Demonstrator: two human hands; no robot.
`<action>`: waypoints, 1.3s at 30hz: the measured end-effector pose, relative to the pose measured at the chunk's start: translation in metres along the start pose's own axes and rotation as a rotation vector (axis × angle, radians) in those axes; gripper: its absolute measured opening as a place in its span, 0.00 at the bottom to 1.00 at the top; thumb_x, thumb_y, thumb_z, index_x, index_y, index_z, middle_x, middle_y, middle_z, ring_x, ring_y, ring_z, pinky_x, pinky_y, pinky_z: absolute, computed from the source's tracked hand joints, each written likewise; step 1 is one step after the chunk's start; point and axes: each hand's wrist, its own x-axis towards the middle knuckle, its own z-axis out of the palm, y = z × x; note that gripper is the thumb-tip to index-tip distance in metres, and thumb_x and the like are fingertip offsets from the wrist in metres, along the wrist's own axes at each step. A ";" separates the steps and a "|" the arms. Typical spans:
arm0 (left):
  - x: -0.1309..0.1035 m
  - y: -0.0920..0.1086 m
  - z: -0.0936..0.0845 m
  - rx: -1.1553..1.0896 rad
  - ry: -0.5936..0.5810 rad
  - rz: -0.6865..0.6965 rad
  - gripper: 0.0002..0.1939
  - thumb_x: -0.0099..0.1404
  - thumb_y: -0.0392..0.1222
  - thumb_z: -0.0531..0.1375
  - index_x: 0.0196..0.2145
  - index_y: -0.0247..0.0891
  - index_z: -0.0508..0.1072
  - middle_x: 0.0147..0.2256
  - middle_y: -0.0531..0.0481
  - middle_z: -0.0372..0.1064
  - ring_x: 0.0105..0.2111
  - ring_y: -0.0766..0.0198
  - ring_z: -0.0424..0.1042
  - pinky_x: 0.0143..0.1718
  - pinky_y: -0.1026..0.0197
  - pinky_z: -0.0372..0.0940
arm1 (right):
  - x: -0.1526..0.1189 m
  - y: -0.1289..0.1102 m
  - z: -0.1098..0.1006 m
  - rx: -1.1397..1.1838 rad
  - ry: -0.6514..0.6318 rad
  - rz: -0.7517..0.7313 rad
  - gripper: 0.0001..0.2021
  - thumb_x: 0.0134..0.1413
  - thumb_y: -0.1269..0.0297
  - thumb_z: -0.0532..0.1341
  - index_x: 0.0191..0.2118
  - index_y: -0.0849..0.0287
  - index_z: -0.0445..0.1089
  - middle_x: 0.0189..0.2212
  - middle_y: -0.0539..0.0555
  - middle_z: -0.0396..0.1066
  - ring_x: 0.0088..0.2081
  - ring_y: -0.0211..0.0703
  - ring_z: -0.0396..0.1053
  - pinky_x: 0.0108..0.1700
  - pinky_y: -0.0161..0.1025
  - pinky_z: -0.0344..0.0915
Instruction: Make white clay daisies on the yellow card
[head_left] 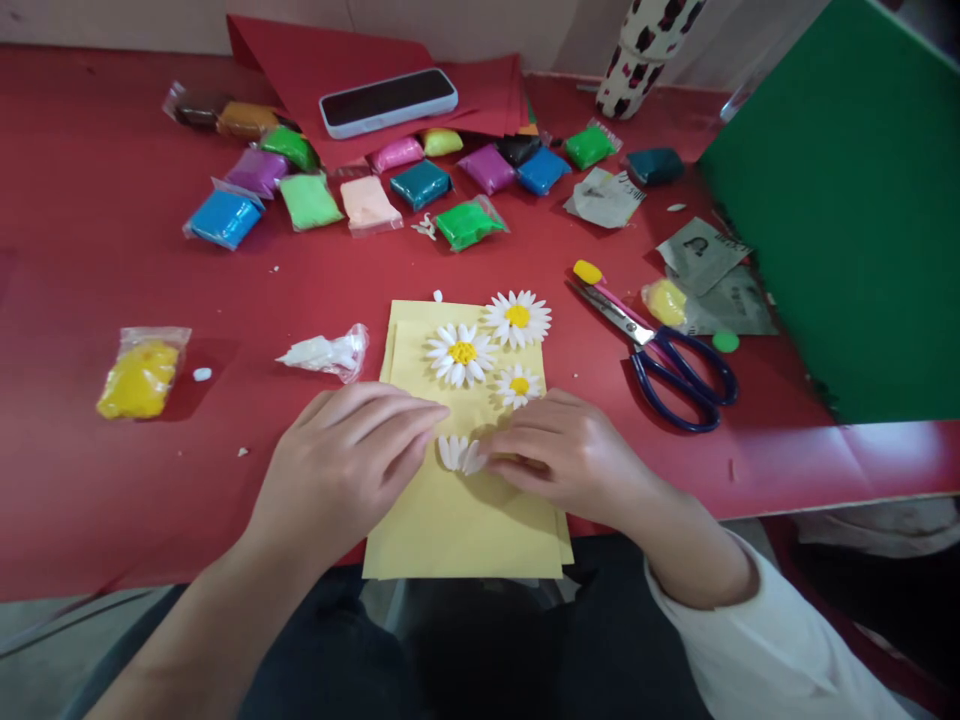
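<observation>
Several white clay petals (460,454) lie in a small fan on yellow paper sheets (465,545). The fingers of my right hand (570,450) are closed in a pinch at the rightmost petal. To the left of the fan, my left hand (356,450) hovers over the paper with thumb and fingers drawn together; whether something small is between them is hidden. Farther up the paper rest three white daisies with yellow centres: a middle one (461,354), a top right one (517,318) and a smaller one (519,385) just beyond my right fingers.
Scissors (641,340) lie to the right, near a yellow clay lump (665,302). On the left are wrapped white clay (326,354) and a yellow clay packet (141,378). Coloured clay packets (311,200), a phone (388,102) and a green board (847,230) stand around.
</observation>
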 end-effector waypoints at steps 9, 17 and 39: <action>-0.003 -0.011 -0.006 -0.049 -0.156 0.029 0.14 0.66 0.36 0.57 0.48 0.43 0.73 0.51 0.47 0.71 0.55 0.52 0.65 0.53 0.46 0.64 | 0.001 0.001 -0.020 0.084 0.221 0.179 0.05 0.60 0.66 0.60 0.37 0.55 0.74 0.29 0.49 0.78 0.28 0.36 0.72 0.36 0.38 0.61; -0.002 -0.012 0.001 -0.060 -0.177 0.062 0.09 0.66 0.40 0.59 0.43 0.45 0.76 0.52 0.47 0.70 0.58 0.52 0.62 0.55 0.46 0.64 | 0.007 0.006 -0.014 0.114 0.232 0.177 0.06 0.60 0.66 0.59 0.37 0.57 0.75 0.31 0.50 0.79 0.29 0.35 0.73 0.36 0.37 0.59; -0.013 -0.031 -0.014 0.171 -0.174 -0.183 0.20 0.66 0.57 0.56 0.46 0.42 0.74 0.44 0.45 0.74 0.48 0.50 0.69 0.48 0.48 0.61 | 0.002 0.000 -0.025 0.099 0.338 0.164 0.07 0.60 0.64 0.59 0.36 0.56 0.75 0.26 0.48 0.77 0.24 0.33 0.67 0.38 0.38 0.59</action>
